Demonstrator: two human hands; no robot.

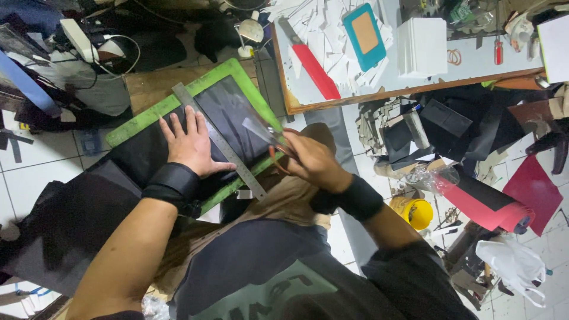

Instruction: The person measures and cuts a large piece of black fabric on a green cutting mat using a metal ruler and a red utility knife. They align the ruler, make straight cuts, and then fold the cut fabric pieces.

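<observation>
My left hand (191,144) lies flat, fingers spread, on a black sheet (142,154) spread over a green cutting mat (228,71). A long metal ruler (220,142) runs diagonally across the sheet just right of that hand, touching its thumb side. My right hand (311,159) is closed around a cutter with an orange-red handle and a pale blade (261,131), the blade pointing toward the ruler's edge over the mat. Both wrists wear black bands.
A wooden-edged table (415,89) at the upper right carries a red-handled knife (311,62), a teal-framed pad (364,35), white paper scraps and a white stack (422,46). Red sheets (536,189), a yellow container (415,212) and black material clutter the tiled floor.
</observation>
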